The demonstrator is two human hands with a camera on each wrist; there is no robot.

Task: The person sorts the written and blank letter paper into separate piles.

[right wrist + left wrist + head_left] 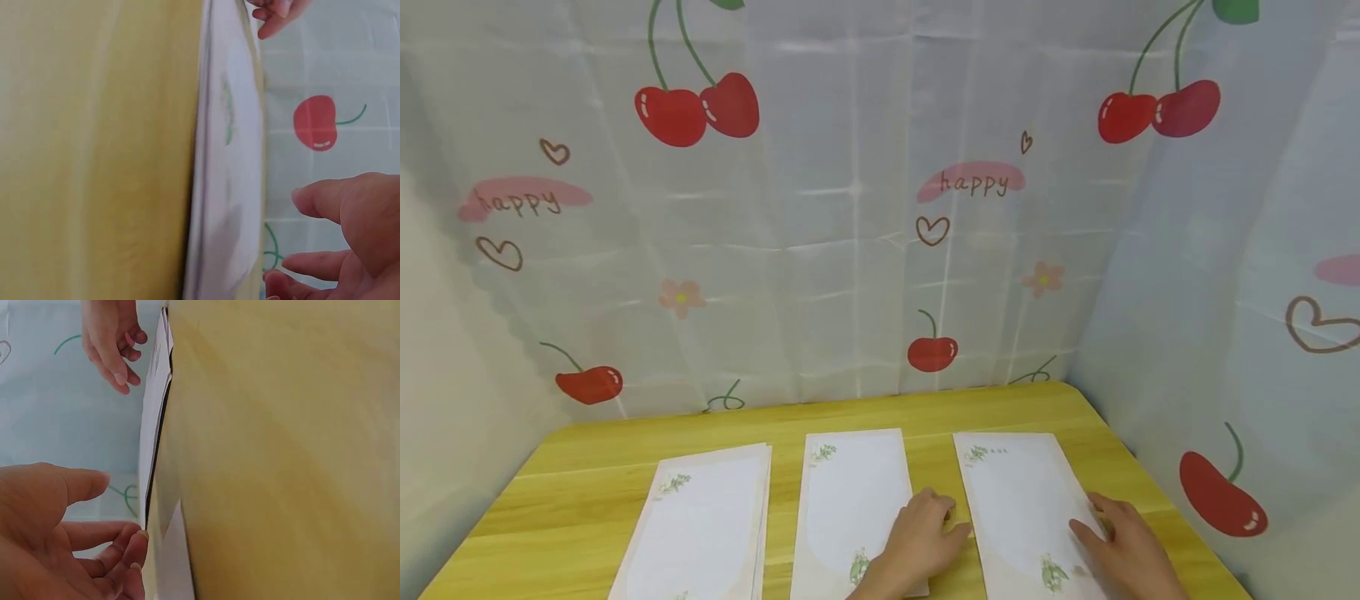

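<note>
Three stacks of pale paper with green leaf prints lie side by side: a left stack (700, 533), a middle stack (853, 483) and a right stack (1015, 492). My left hand (917, 542) reaches over the middle stack's right side toward the right stack's left edge. In the left wrist view, the left hand (69, 531) has its thumb apart and fingertips by a paper edge. Over the right stack's right edge is my right hand (1127, 550). The right wrist view has this hand (350, 244) with thumb and fingers spread, pinching nothing visible.
The stacks lie on a yellow wood-grain table (587, 475). A pale curtain (812, 317) printed with cherries, hearts and "happy" hangs behind the table and along its right side.
</note>
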